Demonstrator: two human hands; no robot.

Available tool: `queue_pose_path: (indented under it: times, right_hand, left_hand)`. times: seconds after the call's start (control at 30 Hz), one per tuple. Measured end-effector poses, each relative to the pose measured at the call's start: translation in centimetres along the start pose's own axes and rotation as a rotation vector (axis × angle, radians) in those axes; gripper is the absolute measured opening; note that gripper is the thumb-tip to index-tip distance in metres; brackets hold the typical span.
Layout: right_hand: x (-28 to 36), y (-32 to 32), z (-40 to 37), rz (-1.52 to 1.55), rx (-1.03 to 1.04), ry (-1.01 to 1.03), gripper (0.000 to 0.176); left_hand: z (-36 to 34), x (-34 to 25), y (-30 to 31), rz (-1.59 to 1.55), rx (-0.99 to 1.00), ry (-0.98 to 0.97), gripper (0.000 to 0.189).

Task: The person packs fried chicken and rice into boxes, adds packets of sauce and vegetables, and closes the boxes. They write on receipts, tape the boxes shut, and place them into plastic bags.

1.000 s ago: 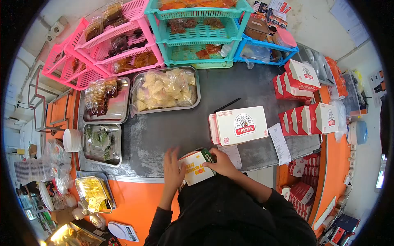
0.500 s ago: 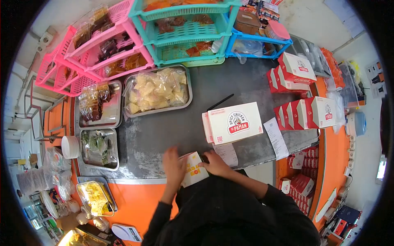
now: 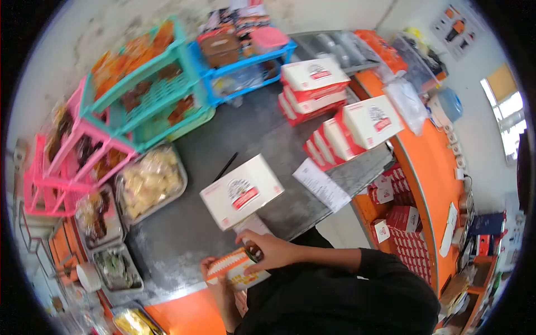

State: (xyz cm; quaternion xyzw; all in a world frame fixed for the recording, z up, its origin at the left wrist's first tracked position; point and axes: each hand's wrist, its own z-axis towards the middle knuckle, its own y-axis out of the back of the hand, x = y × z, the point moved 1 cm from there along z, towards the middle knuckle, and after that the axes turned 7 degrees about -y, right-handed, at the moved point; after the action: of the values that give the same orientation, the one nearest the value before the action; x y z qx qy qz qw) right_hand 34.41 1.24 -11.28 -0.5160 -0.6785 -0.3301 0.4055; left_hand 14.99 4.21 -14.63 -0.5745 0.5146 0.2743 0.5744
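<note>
Close to my body is a small white carton with yellow lettering and an orange-striped side. My left hand is closed around its left end. At the right end, my right hand curls its fingers over a small dark object against the carton's edge; I cannot make out its kind. Beyond the hands lies a larger white box with a red printed logo. Part of a paper slip shows between that box and my right hand, and a black pen rests behind the box.
Stacked red-and-white boxes and a leaning row of them stand at right, near a receipt. Trays of bagged food and tiered racks line the left. More boxes fill a shelf below.
My view has turned, so the counter's contents appear shifted left. The small carton now shows its striped side, tilted up between both hands. My right hand has come further over its right end.
</note>
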Motion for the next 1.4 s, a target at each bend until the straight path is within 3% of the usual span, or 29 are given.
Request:
queue_pose_path:
  times: [0.03,0.1,0.17,0.23,0.27,0.3,0.33,0.4,0.43,0.47,0.5,0.57,0.6,0.67,0.7,0.8,0.9,0.97,1.0,1.03,1.1,1.13,1.2,1.27,1.3,1.37,1.4]
  right_hand:
    - [-0.9,1.3,-1.8,-0.005,-0.042,0.01,0.065]
    - [-2.9,4.4,-6.0,-0.116,-0.186,0.207,0.07]
    - [-2.9,9.7,-12.5,-0.281,-0.232,0.062,0.054]
    - [-2.5,16.9,-19.4,0.034,-0.317,-0.482,0.029]
    - [-4.3,19.6,-22.9,0.042,-0.748,-0.276,0.02]
    - [-11.5,24.1,-24.2,-0.392,-1.188,0.19,0.02]
    - [-12.6,27.9,-26.3,0.128,-1.286,-0.026,0.027]
    - [-17.9,35.8,-26.2,0.203,-1.623,0.112,0.035]
    - [-22.0,39.7,-25.2,0.279,-1.502,0.293,0.014]
    - [-21.5,41.6,-23.2,0.169,-1.469,0.388,0.026]
    - [-21.3,43.6,-21.4,-0.026,-1.411,0.328,0.048]
    - [-19.4,45.5,-16.7,0.1,-1.223,0.364,0.038]
    - [-19.5,46.3,-14.1,0.199,-1.115,0.322,0.033]
    - [-19.9,47.0,-10.1,-0.206,-1.111,0.264,0.028]
    - [-18.9,46.3,-9.1,-0.193,-1.089,0.273,0.028]
    - [-17.1,43.9,-7.9,0.011,-1.099,-0.032,0.031]
    - [-16.7,42.7,-8.1,0.129,-1.045,0.012,0.029]
    - [-18.1,42.4,-7.1,0.216,-1.006,0.066,0.022]
    - [-18.9,42.4,-6.9,0.297,-0.987,0.116,0.014]
    - [-19.4,42.1,-7.1,0.286,-0.951,0.117,0.014]
    - [-20.5,41.4,-7.4,1.147,-0.595,0.513,0.008]
    - [-21.6,41.2,-7.4,0.866,-0.701,0.439,0.008]
    - [-28.6,41.8,-4.7,0.622,-0.801,0.422,0.01]
    - [-34.2,41.8,-3.6,0.662,-0.77,0.453,0.011]
    - [-35.1,41.5,-4.7,0.519,-0.719,0.384,0.011]
    - [-35.9,40.5,-7.9,0.238,-0.648,0.255,0.012]
    - [-33.4,40.0,-11.1,0.034,-0.527,-0.051,0.012]
  left_hand:
    - [0.0,1.1,-0.9,0.003,0.025,0.021,0.053]
    - [-0.1,1.3,-6.3,0.267,0.175,-0.134,0.056]
    - [-0.2,2.8,-10.8,0.245,0.2,-0.146,0.055]
    - [-0.2,6.6,-12.9,0.106,0.186,-0.055,0.052]
    - [-0.1,8.9,-13.1,0.032,0.257,-0.025,0.064]
    - [-1.0,8.6,-16.2,0.034,0.114,0.152,0.065]
    - [-1.2,10.0,-18.3,-0.021,0.102,0.088,0.062]
    - [-1.3,12.5,-21.9,-0.08,0.082,0.002,0.059]
    - [-1.5,13.4,-23.2,0.002,-0.076,0.082,0.052]
    - [-1.9,14.2,-24.1,0.084,-0.242,0.162,0.047]
    - [-2.2,15.0,-24.7,0.092,-0.26,0.152,0.047]
    - [-3.3,17.1,-24.0,0.43,-0.425,0.234,0.061]
    - [-4.4,18.7,-22.2,0.217,-0.291,0.26,0.062]
    - [-5.8,15.0,-27.1,0.229,-0.415,0.347,0.064]
    - [-6.5,13.4,-29.2,0.233,-0.504,0.437,0.067]
    - [-8.5,13.2,-30.5,0.155,-0.602,0.306,0.072]
    - [-9.5,13.6,-30.3,0.18,-0.708,0.217,0.075]
    - [-9.5,14.2,-29.0,0.068,-0.62,0.176,0.075]
    - [-8.4,14.4,-28.8,0.011,-0.593,-0.102,0.053]
    - [-7.8,13.2,-30.9,0.173,-0.755,-0.142,0.051]
    - [-7.2,9.7,-35.6,0.067,-0.664,-0.116,0.055]
    - [-7.4,10.2,-34.1,0.091,-0.649,-0.14,0.057]
    - [-7.6,12.2,-30.5,0.067,-0.527,-0.205,0.055]
    - [-7.6,11.4,-29.9,0.115,-0.329,-0.36,0.046]
    - [-7.2,10.3,-30.2,0.212,-0.242,-0.465,0.04]
    - [-6.8,7.1,-30.7,0.288,-0.079,-0.464,0.033]
    - [-6.6,6.5,-30.0,0.238,-0.031,-0.441,0.029]
